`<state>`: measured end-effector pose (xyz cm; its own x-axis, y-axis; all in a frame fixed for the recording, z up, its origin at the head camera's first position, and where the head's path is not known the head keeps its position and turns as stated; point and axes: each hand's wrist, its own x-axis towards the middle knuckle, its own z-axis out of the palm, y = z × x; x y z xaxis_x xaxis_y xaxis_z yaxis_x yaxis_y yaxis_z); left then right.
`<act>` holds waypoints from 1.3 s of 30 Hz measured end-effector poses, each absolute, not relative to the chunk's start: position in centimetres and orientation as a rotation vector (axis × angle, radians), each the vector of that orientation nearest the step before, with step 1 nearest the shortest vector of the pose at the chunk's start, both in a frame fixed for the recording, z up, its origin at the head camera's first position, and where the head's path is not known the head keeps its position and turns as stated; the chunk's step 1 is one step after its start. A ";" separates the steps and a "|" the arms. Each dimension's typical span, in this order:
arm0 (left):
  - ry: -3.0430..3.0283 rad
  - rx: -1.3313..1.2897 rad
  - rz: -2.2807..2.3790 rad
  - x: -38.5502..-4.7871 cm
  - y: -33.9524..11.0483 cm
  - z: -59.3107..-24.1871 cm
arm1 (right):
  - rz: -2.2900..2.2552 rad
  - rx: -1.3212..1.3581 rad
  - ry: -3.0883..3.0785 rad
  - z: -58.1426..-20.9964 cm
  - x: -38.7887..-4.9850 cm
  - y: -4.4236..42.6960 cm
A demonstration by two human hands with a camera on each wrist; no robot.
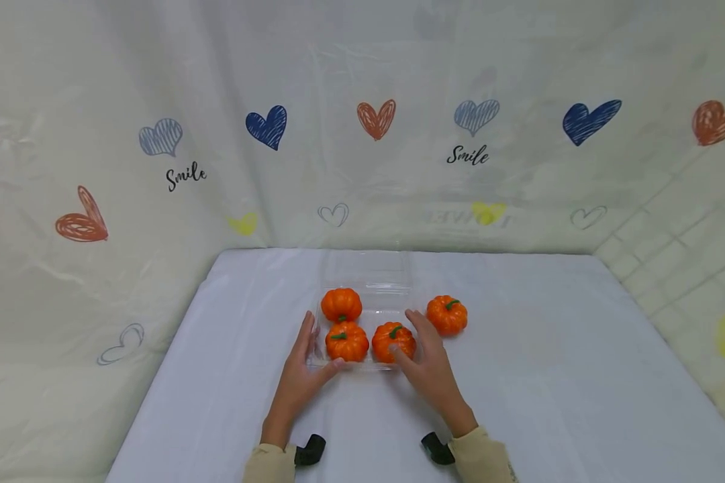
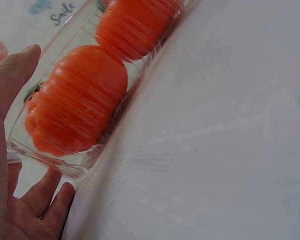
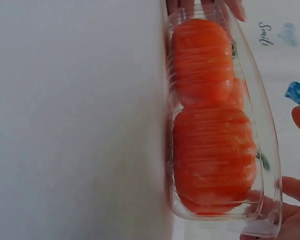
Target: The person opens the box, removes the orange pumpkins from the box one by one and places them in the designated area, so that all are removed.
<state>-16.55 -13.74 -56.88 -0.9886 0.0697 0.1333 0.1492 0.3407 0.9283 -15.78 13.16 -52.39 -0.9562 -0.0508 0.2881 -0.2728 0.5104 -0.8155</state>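
Note:
A clear plastic clamshell box (image 1: 371,367) stands on the table with its lid (image 1: 365,270) folded back. Inside sit two small orange pumpkins on the left, a rear one (image 1: 341,304) and a front one (image 1: 347,342), and a third pumpkin (image 1: 394,341) at front right. My left hand (image 1: 302,376) is at the box's left side, fingers along the wall and thumb spread toward the front. Against the right side rests my right hand (image 1: 430,370); in the right wrist view its fingers (image 3: 290,217) are by the wall, the thumb apart from the pumpkin.
Another orange pumpkin (image 1: 447,315) lies on the white tablecloth (image 1: 556,376), just right of the box and close to my right fingers. A pale curtain (image 1: 362,181) with printed hearts hangs behind the table's back edge.

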 end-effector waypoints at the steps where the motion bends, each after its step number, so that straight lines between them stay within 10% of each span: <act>1: -2.516 -0.205 -1.754 -16.5 -13.7 -56.9 | 1.404 0.275 -2.530 -52.6 -15.8 13.0; 39: -2.477 -0.260 -1.780 -16.6 -13.7 -56.9 | 1.048 0.401 -2.748 -50.4 -17.2 12.5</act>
